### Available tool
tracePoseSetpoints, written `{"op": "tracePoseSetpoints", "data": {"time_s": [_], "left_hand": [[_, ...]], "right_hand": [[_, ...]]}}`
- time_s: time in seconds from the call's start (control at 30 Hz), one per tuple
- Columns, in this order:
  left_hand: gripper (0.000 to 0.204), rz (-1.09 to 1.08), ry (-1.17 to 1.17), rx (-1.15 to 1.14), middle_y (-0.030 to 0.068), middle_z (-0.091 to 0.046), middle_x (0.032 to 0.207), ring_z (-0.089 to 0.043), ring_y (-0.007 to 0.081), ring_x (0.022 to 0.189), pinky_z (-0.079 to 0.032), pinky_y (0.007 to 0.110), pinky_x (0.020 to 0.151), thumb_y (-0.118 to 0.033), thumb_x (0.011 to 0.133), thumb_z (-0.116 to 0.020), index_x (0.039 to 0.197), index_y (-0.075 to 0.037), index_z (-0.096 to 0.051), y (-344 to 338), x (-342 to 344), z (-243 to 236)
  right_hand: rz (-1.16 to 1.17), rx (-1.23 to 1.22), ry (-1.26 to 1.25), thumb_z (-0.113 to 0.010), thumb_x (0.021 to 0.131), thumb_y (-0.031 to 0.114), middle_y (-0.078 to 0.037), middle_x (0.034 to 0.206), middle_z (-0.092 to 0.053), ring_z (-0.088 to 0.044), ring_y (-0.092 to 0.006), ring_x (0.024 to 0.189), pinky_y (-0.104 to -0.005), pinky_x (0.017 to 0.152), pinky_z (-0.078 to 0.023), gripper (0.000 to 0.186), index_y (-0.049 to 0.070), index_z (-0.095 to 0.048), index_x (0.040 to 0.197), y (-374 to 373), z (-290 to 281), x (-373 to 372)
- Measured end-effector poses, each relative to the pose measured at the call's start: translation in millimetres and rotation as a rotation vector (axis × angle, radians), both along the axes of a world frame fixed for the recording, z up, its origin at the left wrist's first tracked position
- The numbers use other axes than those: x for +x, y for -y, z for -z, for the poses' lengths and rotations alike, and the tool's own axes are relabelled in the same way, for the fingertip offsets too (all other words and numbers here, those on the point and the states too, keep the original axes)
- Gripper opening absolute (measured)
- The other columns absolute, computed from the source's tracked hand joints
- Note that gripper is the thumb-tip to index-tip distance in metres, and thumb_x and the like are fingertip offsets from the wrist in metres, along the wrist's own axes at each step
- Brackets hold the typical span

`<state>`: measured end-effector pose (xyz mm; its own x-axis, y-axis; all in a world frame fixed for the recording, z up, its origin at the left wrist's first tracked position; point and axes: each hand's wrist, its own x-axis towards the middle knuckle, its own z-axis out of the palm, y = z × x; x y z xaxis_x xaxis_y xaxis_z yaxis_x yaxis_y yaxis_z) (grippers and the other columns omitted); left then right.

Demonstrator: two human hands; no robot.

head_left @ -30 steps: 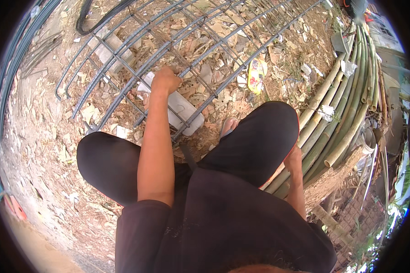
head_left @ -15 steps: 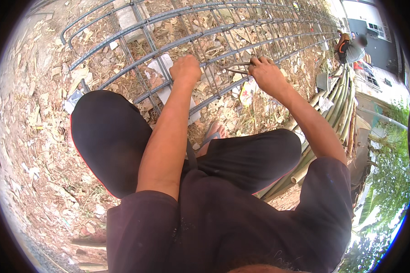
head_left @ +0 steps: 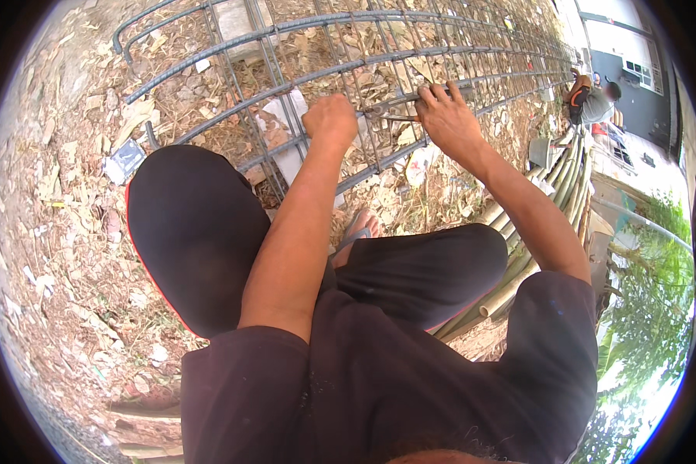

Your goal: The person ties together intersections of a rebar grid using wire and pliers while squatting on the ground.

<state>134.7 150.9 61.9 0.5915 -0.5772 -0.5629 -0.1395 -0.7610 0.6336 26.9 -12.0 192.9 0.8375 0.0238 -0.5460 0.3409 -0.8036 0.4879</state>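
Observation:
A long cage of grey ribbed rebar (head_left: 286, 83), crossed by thin stirrups, lies over the ground in front of me. My left hand (head_left: 330, 120) is closed in a fist around one of its nearer long bars; the fingertips are hidden underneath. A pair of pincers (head_left: 399, 102) is in my right hand (head_left: 447, 116), its handles slightly apart. Their head sits against the bar and a stirrup, just right of my left fist. Whether the jaws grip a wire is too small to tell.
Pale blocks (head_left: 243, 27) lie under the cage. Bamboo poles (head_left: 568, 174) are piled at my right. Another person (head_left: 595, 104) crouches at the far right end of the cage. My sandalled foot (head_left: 359, 226) is close to the nearest bar. Dry leaves and litter cover the ground.
The view has shifted slightly. My right hand's fingers have loosened and spread a little on the pincers, whose handles now sit wider apart. My left fist stays on the bar.

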Motion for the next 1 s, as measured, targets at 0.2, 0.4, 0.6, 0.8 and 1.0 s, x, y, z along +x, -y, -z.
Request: {"op": "tracePoseSetpoints", "data": {"time_s": [0.2, 0.4, 0.6, 0.8, 1.0], "left_hand": [[0.025, -0.004, -0.029, 0.001, 0.0178, -0.072, 0.120, -0.069, 0.0347, 0.113, -0.058, 0.042, 0.091, -0.009, 0.085, -0.068, 0.108, -0.004, -0.075, -1, 1, -3], [0.024, -0.023, 0.001, -0.025, 0.0181, -0.072, 0.119, -0.070, 0.0352, 0.112, -0.058, 0.042, 0.090, -0.009, 0.085, -0.069, 0.107, -0.004, -0.076, -4, 0, 1], [0.023, 0.023, -0.016, -0.013, 0.0164, -0.075, 0.117, -0.072, 0.0332, 0.110, -0.059, 0.042, 0.088, -0.008, 0.088, -0.064, 0.106, -0.005, -0.078, -2, 3, -5], [0.024, -0.008, -0.069, 0.007, 0.0175, -0.074, 0.117, -0.072, 0.0345, 0.109, -0.059, 0.042, 0.089, -0.009, 0.086, -0.067, 0.107, -0.004, -0.077, 3, 5, -1], [0.023, 0.005, -0.067, -0.012, 0.0182, -0.074, 0.116, -0.070, 0.0347, 0.110, -0.058, 0.042, 0.090, -0.008, 0.083, -0.070, 0.105, -0.004, -0.076, 4, 6, 4]], "right_hand": [[0.057, 0.021, -0.068, -0.053, 0.101, 0.020, -0.010, 0.119, -0.060, -0.057, -0.0271, 0.118, -0.0459, 0.103, -0.046, 0.023, 0.005, -0.067, 0.110, 1, -6, 3], [0.149, 0.099, -0.082, -0.052, 0.103, 0.024, -0.015, 0.090, -0.068, -0.069, -0.0318, 0.087, -0.0457, 0.080, -0.056, 0.027, -0.001, -0.058, 0.110, -1, -12, 26], [0.880, 0.327, -0.478, -0.079, 0.089, 0.021, -0.021, 0.078, -0.069, -0.069, -0.0284, 0.060, -0.0417, 0.056, -0.055, 0.031, -0.006, -0.067, 0.100, -6, -19, 69], [0.855, 0.328, -0.224, -0.077, 0.086, 0.016, -0.022, 0.095, -0.071, -0.072, -0.0322, 0.089, -0.0430, 0.078, -0.059, 0.043, -0.007, -0.061, 0.118, -26, -7, 6], [0.085, 0.087, -0.014, -0.058, 0.094, 0.007, -0.014, 0.124, -0.064, -0.065, -0.0298, 0.111, -0.0454, 0.088, -0.058, 0.040, -0.001, -0.056, 0.133, -13, -23, 21]]}}
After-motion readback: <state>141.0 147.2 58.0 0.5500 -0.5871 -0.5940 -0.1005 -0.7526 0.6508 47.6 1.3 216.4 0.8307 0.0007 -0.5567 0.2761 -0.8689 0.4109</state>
